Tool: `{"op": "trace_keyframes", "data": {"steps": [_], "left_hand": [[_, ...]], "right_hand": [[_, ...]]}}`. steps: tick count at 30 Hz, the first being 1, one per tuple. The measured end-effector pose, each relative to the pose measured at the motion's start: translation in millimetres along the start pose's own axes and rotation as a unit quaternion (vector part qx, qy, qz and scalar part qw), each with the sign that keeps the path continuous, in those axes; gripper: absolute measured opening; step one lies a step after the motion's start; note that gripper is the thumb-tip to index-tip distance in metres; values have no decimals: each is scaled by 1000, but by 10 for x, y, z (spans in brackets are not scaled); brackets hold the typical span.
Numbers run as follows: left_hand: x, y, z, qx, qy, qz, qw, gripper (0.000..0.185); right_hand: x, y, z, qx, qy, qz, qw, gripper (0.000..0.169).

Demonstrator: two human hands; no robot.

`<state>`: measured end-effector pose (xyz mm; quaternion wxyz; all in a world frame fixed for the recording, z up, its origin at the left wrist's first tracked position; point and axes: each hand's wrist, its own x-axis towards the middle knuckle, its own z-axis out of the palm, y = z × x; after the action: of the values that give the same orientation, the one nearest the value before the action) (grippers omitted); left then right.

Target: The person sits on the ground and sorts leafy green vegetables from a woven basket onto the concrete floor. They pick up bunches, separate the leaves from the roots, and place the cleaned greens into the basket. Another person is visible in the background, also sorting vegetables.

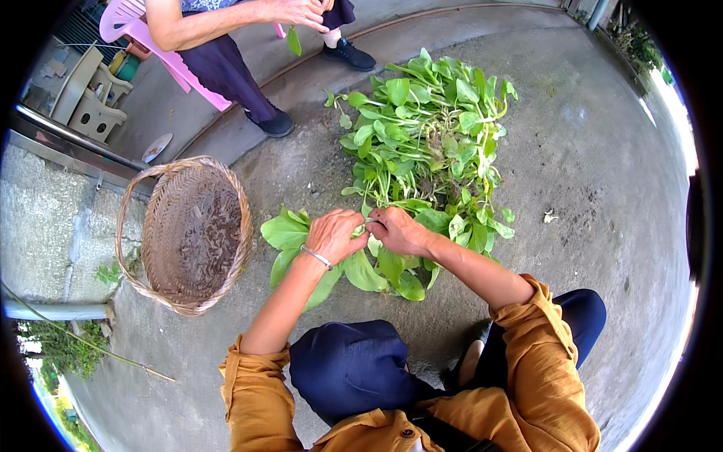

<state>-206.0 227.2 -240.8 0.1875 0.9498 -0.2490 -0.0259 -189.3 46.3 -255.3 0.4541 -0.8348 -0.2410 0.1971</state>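
Observation:
My left hand [334, 233], with a bracelet at the wrist, grips a leafy green plant [285, 233] by its stem end. Its broad leaves spread out to the left and below that hand. Close against it, my right hand [398, 230] pinches the pale base of the same plant, the fingers curled so that part of the stem is hidden. Right beyond both hands lies a large heap of leafy greens [395, 135] with roots and some soil on the concrete. A few loose leaves [409, 285] lie beneath my right hand.
A woven basket [155, 243] with a tall handle stands at left, by a concrete wall [39, 226]. Across the heap, another person sits on a pink plastic chair [164, 53], holding a green leaf [294, 42]. Soil crumbs and a pale scrap [549, 217] dot the floor at right.

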Motion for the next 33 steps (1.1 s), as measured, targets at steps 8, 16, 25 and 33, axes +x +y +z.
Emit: {"op": "trace_keyframes", "data": {"steps": [8, 16, 25, 33], "left_hand": [[7, -98, -144, -135, -122, 83, 980, 19], [-124, -179, -140, -389, -237, 75, 887, 20], [-567, -1445, -142, -768, 273, -174, 553, 21], [-873, -1288, -180, -846, 342, -104, 395, 46]], "right_hand": [[20, 0, -216, 40, -190, -22, 981, 20], [-101, -122, -391, 252, -364, 44, 895, 18], [-161, 598, 33, 181, -190, 122, 957, 23], [-327, 662, 290, 9, -217, 80, 973, 56]]}}
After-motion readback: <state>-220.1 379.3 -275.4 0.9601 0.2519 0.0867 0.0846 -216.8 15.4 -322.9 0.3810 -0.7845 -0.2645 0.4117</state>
